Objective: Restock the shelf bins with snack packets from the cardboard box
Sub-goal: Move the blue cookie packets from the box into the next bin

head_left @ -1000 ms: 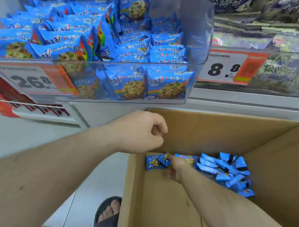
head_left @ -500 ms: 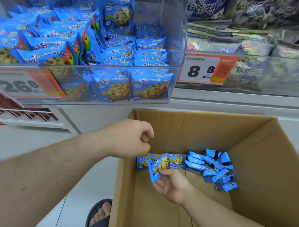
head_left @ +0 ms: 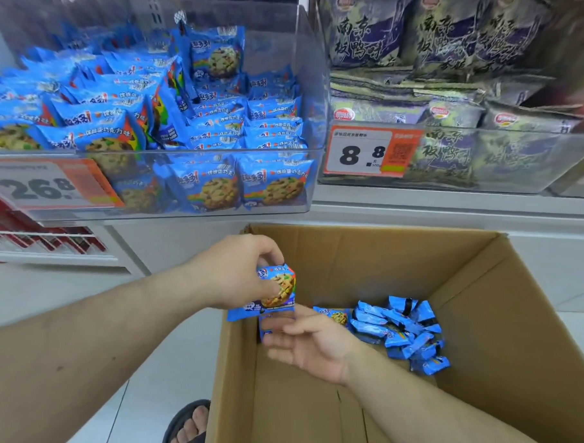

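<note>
Now my left hand (head_left: 234,274) pinches a blue cookie packet (head_left: 276,285); right hand (head_left: 309,342), fingers relaxed, supports another packet beneath, over the box (head_left: 488,313). Tags (head_left: 368,152) read 8.8 and 26.8; pale tile floor.

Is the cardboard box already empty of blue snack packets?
No, a pile of blue packets lies in the cardboard box, beside the right hand.

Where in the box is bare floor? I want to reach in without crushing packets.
The cardboard box has bare floor along its near side, between the left wall and the right wall, below the right hand. The far middle is crowded with loose blue packets.
</note>
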Demonstrator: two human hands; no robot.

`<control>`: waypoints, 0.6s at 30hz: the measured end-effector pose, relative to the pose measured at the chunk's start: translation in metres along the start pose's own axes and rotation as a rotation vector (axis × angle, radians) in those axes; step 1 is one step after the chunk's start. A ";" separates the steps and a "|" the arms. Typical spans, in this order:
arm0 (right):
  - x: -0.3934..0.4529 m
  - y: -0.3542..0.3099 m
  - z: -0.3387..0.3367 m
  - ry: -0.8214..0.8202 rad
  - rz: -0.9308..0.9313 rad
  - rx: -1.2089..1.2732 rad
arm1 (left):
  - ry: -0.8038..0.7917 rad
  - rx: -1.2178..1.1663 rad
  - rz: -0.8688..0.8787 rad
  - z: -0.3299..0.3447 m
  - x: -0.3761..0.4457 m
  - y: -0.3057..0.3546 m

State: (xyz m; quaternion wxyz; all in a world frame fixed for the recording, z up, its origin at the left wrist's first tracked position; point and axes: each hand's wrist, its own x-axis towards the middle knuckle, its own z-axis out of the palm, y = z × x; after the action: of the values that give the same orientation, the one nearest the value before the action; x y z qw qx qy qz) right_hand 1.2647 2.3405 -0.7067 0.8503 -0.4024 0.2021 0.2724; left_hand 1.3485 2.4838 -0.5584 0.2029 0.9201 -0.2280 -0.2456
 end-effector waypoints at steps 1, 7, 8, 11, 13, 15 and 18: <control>0.011 0.003 -0.022 0.163 0.014 -0.152 | -0.003 -0.042 -0.015 -0.002 0.001 -0.002; 0.069 0.015 -0.116 0.699 0.026 -1.118 | -0.060 -0.236 -0.042 -0.004 0.006 -0.005; 0.075 0.016 -0.124 0.695 0.026 -1.248 | -0.063 -0.259 -0.052 -0.004 0.007 -0.005; 0.091 0.027 -0.139 0.605 0.128 -1.522 | -0.066 -0.341 -0.080 -0.004 0.010 -0.008; 0.094 0.035 -0.142 0.579 0.207 -1.678 | -0.059 -0.391 -0.089 -0.004 0.011 -0.011; 0.090 0.041 -0.140 0.597 0.170 -1.844 | -0.054 -0.443 -0.095 -0.005 0.013 -0.013; 0.082 0.053 -0.140 0.541 0.116 -2.051 | -0.069 -0.495 -0.108 -0.006 0.013 -0.015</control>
State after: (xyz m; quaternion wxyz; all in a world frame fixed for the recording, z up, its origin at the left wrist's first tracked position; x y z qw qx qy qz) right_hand 1.2768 2.2820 -0.8666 0.0171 -0.9640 0.0770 0.2541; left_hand 1.3667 2.4905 -0.5657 0.4004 0.8444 -0.1181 -0.3357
